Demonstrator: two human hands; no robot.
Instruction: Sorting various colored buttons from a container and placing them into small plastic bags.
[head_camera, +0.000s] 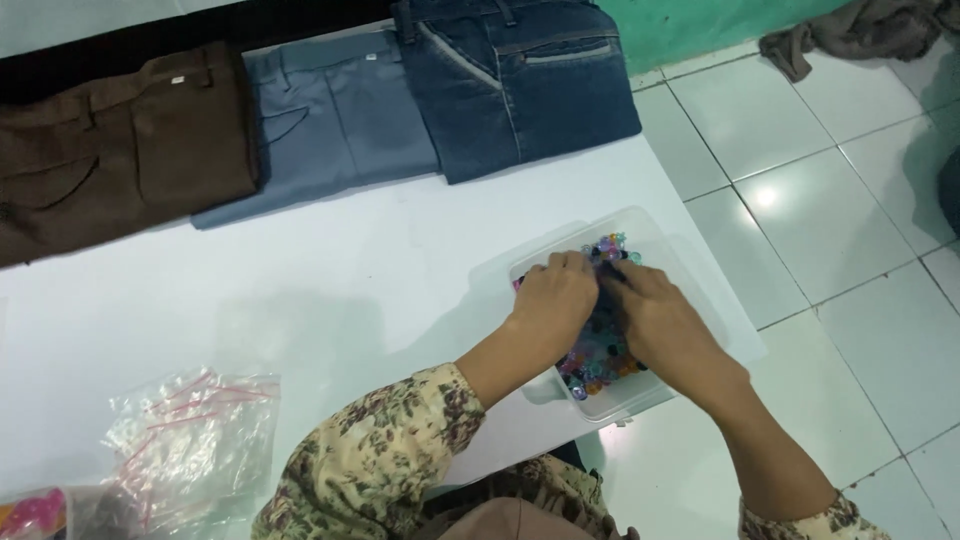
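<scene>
Both hands are inside a shallow clear plastic tray (655, 235) that stands at the right edge of the white counter (350, 290), near its front corner. The left hand (553, 300) and the right hand (655, 320) are curled with fingers down in a heap of small coloured beads (598, 362); whether they pinch any bead I cannot tell. The beads look light, hard, smooth and probably slippery, so they are best taken with the fingertips, one or a few at a time.

Beads (600, 360) in tray (690, 262) on table (380, 280), folded trousers (330, 120) behind, plastic bags (195, 435) to the left
</scene>
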